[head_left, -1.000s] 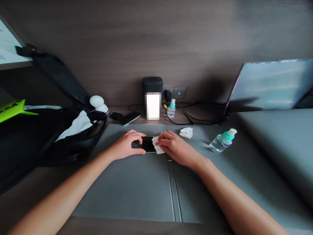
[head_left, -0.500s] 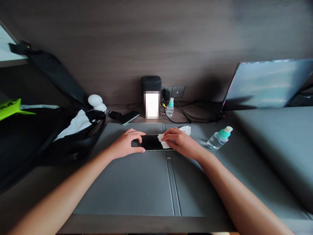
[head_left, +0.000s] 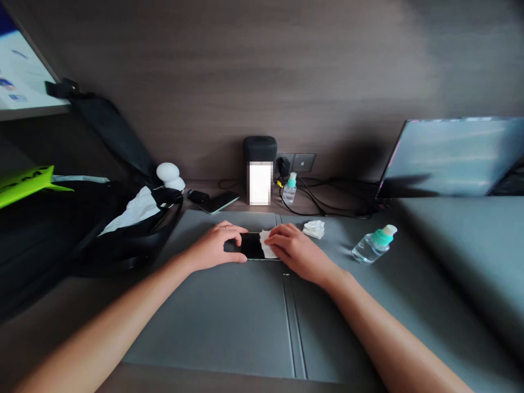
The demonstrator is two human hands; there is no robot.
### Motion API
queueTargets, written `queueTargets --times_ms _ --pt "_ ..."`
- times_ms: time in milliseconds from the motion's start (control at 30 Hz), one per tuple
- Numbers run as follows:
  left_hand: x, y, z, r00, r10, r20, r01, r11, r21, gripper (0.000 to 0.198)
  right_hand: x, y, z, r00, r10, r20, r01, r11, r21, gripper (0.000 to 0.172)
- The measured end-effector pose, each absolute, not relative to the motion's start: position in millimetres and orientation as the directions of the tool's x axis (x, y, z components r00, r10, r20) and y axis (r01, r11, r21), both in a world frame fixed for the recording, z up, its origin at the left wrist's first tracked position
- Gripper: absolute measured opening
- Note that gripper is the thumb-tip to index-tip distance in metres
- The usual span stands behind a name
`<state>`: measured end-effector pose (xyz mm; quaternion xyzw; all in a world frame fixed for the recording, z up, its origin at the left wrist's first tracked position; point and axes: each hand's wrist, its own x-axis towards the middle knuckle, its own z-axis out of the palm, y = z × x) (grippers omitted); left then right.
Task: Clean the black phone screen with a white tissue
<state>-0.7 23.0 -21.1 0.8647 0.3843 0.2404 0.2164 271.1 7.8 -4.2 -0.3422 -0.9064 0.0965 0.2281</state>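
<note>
A phone with a dark screen [head_left: 250, 246] lies sideways on the grey mat. My left hand [head_left: 215, 246] holds its left end, thumb on the near edge and fingers on the far edge. With bent fingers, my right hand [head_left: 302, 254] presses a white tissue [head_left: 266, 245] onto the screen and covers the phone's right end. Just beyond that hand is a crumpled tissue [head_left: 314, 229]. Farther right, a clear spray bottle with a teal collar [head_left: 371, 245] appears tilted.
A grey mat [head_left: 213, 322] covers the desk. At the back are a second phone [head_left: 220, 202], a black speaker-like object [head_left: 260, 147], a smaller spray bottle [head_left: 289, 191] and cables [head_left: 311, 199]. A black bag [head_left: 49, 240] sits left; a dark screen [head_left: 450, 158] stands right.
My right hand has slid the tissue left along the screen, nearer my left hand. The crumpled tissue shows more fully. The whole view has shifted slightly.
</note>
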Motion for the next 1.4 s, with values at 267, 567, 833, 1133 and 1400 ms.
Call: queueTargets --times_ms 267,567,833,1133,1400 --pt "-1 23 -20 0.594 0.767 0.243 0.559 -0.611 0.561 0.022 278 13 -3 -0.643 0.686 0.340 0.610 0.728 -0.315 0.021" --pt "-1 23 -20 0.596 0.766 0.240 0.564 -0.612 0.555 0.023 278 9 -2 -0.690 0.654 0.310 0.555 0.753 -0.353 0.020" --pt "-1 23 -20 0.594 0.770 0.232 0.574 -0.608 0.549 0.023 268 5 0 -0.736 0.602 0.310 0.509 0.794 -0.333 0.024" --pt "0 23 -21 0.588 0.776 0.228 0.581 -0.601 0.549 0.023 262 2 -1 -0.694 0.640 0.329 0.573 0.768 -0.285 0.025" --pt "0 23 -19 0.591 0.773 0.228 0.575 -0.603 0.554 0.023 274 4 2 -0.717 0.628 0.302 0.522 0.771 -0.365 0.028"
